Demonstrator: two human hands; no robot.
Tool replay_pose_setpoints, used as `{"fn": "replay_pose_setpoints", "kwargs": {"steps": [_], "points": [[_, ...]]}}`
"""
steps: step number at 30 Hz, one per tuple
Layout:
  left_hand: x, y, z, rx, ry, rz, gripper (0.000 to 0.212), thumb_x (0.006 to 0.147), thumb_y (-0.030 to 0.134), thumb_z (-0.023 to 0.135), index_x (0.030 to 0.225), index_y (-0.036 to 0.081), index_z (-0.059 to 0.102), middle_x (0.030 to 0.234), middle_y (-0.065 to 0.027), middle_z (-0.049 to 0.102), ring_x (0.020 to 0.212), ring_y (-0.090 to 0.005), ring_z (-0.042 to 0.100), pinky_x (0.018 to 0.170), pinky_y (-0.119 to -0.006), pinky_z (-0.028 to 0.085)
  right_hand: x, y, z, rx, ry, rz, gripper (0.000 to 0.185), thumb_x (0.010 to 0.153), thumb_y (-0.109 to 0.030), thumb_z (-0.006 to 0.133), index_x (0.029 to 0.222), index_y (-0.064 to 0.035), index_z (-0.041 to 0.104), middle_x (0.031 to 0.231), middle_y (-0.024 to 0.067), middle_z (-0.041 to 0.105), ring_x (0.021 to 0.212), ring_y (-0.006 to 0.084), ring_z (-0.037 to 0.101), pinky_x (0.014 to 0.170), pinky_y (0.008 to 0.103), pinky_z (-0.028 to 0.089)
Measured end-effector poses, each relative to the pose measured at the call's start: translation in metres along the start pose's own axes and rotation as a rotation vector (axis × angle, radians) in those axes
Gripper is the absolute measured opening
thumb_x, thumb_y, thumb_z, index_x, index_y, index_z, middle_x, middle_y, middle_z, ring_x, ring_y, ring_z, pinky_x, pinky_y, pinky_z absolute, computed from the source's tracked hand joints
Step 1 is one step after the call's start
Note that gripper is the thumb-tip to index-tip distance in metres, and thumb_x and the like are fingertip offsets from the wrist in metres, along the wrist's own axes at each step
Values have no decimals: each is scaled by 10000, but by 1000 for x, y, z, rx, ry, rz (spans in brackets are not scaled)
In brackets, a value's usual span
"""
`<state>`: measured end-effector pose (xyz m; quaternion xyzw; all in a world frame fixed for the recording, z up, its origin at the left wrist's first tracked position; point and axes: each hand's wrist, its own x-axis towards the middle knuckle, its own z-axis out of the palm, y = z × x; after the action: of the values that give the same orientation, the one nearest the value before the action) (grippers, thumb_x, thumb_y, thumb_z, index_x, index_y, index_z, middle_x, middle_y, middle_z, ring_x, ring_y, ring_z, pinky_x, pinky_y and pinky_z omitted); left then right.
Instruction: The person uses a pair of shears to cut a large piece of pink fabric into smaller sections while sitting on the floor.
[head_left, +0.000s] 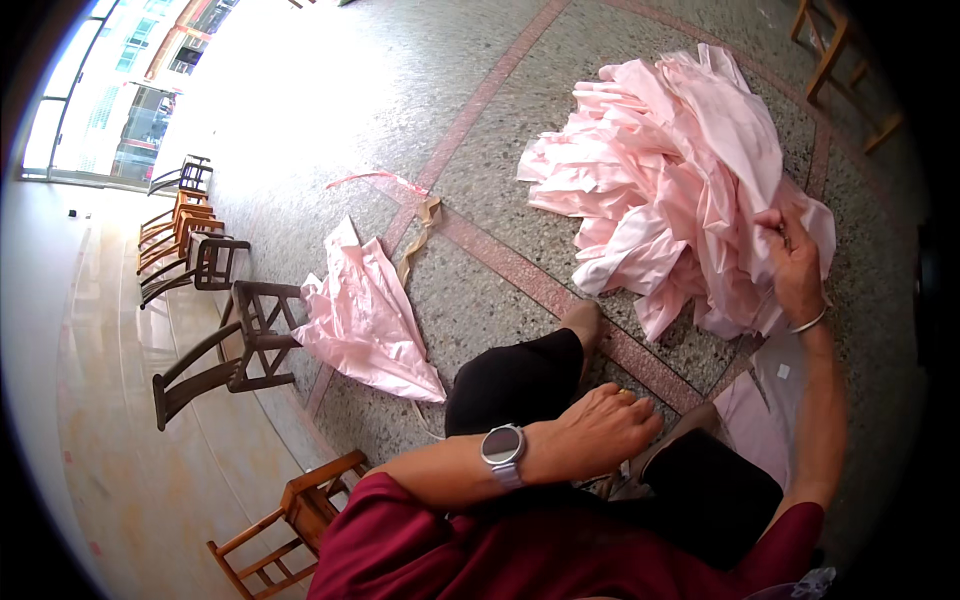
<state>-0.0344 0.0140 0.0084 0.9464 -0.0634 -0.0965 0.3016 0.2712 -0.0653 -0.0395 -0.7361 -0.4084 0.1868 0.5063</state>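
Observation:
A large heap of pink fabric (675, 187) lies on the speckled stone floor, ahead and to the right. My right hand (791, 251) is at the heap's right edge with its fingers bent against the cloth; whether they pinch it cannot be made out. My left hand (611, 424), with a ring and a wristwatch (502, 444), hovers over my lap, its fingers curled, and no object shows in it. A smaller pink cloth piece (364, 322) is spread on the floor to the left. Beside my right foot lies more pale pink and whitish material (757, 420).
A dark wooden chair (259, 337) touches the smaller cloth's left side. More wooden chairs (187, 229) line the left wall, and another (300, 517) stands at my lower left. Wooden legs (829, 60) show at the upper right. A tan strip (420, 236) and a red strip (382, 176) lie on the floor.

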Motion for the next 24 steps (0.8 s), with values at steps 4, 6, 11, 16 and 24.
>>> {"fn": "replay_pose_setpoints", "kwargs": {"steps": [4, 6, 11, 16, 24], "points": [[6, 6, -6, -165, 211, -111, 434, 793, 135, 616, 1184, -16, 503, 934, -141, 581, 861, -304, 600, 783, -384, 464, -29, -102, 39, 205, -72, -3, 141, 939, -2, 498, 1022, -14, 611, 887, -12, 591, 802, 38, 519, 723, 193, 437], [7, 5, -11, -270, 326, -102, 516, 805, 162, 647, 1247, -24, 456, 1003, -183, 571, 927, -355, 582, 829, -408, 466, -40, -139, 49, 520, -336, 153, 127, 933, -5, 530, 1029, -9, 613, 876, -9, 599, 765, 46, 532, 699, 203, 449], [5, 2, -25, -500, 595, 7, 353, 844, 120, 631, 1130, -18, 476, 947, -220, 549, 892, -419, 550, 788, -444, 458, -51, -188, 79, 364, -352, -124, 123, 929, -4, 545, 1034, 13, 607, 874, 9, 617, 771, 51, 554, 695, 207, 461], [-8, 4, -32, -860, 712, -25, 167, 905, 47, 529, 1051, -34, 537, 864, -173, 585, 761, -295, 568, 706, -394, 462, -55, -205, 84, 371, -211, -95, 172, 932, -20, 550, 1086, 11, 619, 906, 30, 643, 781, 65, 598, 672, 210, 486], [-46, -13, -39, -1344, 1012, -373, 219, 962, 180, 572, 1074, -4, 611, 930, -35, 634, 787, -105, 589, 650, -244, 491, -70, -180, -4, 472, 126, 89, 237, 978, -168, 513, 1094, 17, 605, 797, 32, 606, 459, 10, 372, 401, 177, 276]]}}
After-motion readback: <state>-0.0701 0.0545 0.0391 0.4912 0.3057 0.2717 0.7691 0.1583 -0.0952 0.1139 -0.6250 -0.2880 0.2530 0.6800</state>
